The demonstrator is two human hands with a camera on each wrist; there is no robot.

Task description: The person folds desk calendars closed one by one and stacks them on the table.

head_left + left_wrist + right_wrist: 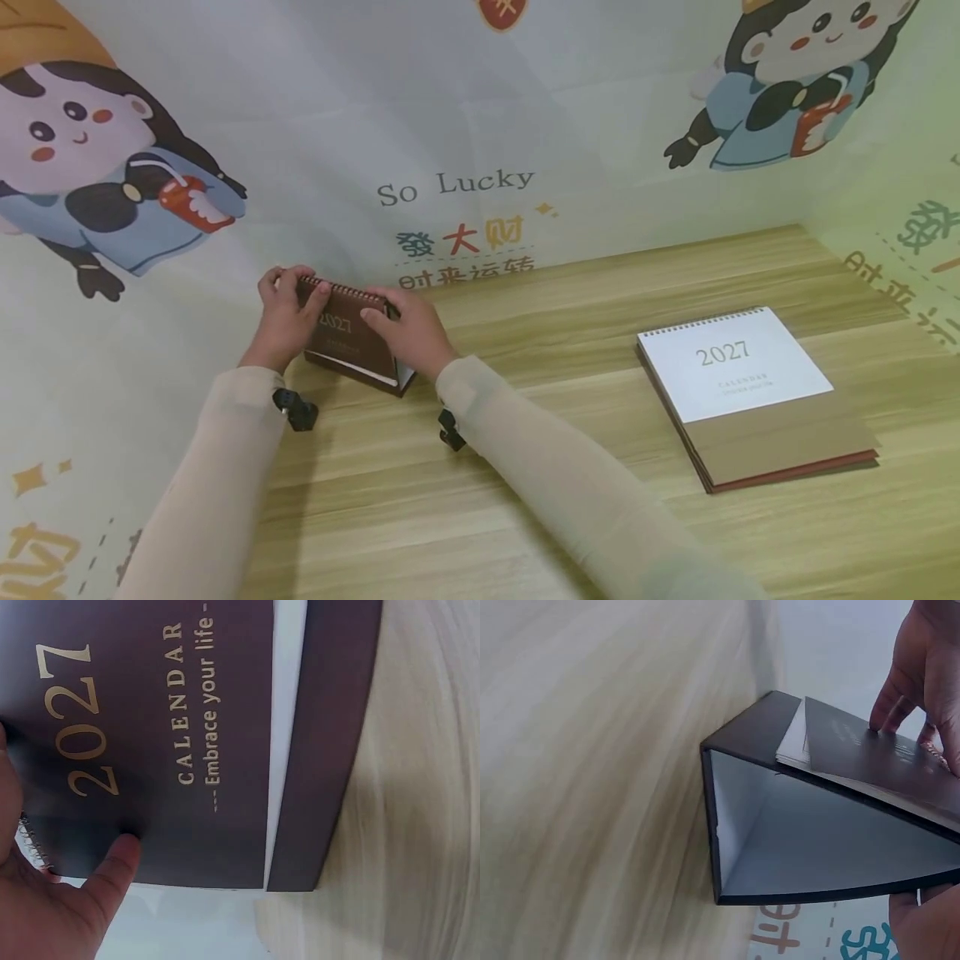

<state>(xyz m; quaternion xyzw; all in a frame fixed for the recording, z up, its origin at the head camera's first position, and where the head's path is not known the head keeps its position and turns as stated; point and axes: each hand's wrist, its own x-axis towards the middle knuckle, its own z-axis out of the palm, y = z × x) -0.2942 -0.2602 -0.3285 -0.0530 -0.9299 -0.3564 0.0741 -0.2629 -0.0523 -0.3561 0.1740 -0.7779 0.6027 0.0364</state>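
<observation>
A dark brown desk calendar [352, 342] stands on its folded base near the back left of the table, its gold 2027 facing forward. My left hand [285, 312] grips its upper left corner, the thumb on the front cover by the spiral binding. On the upper right side my right hand [412, 329] holds it, thumb at the front edge and the other fingers mostly hidden behind. In the right wrist view the calendar [870, 757] shows its hollow triangular side with a pale inside. The left wrist view shows the cover [165, 712] close up, with the left thumb pressing on it.
At the right, a second calendar [735, 367] with a white 2027 page lies flat on top of brown and reddish boards on the wood-grain table [480, 500]. A printed cloth backdrop [337, 100] rises behind and along both sides.
</observation>
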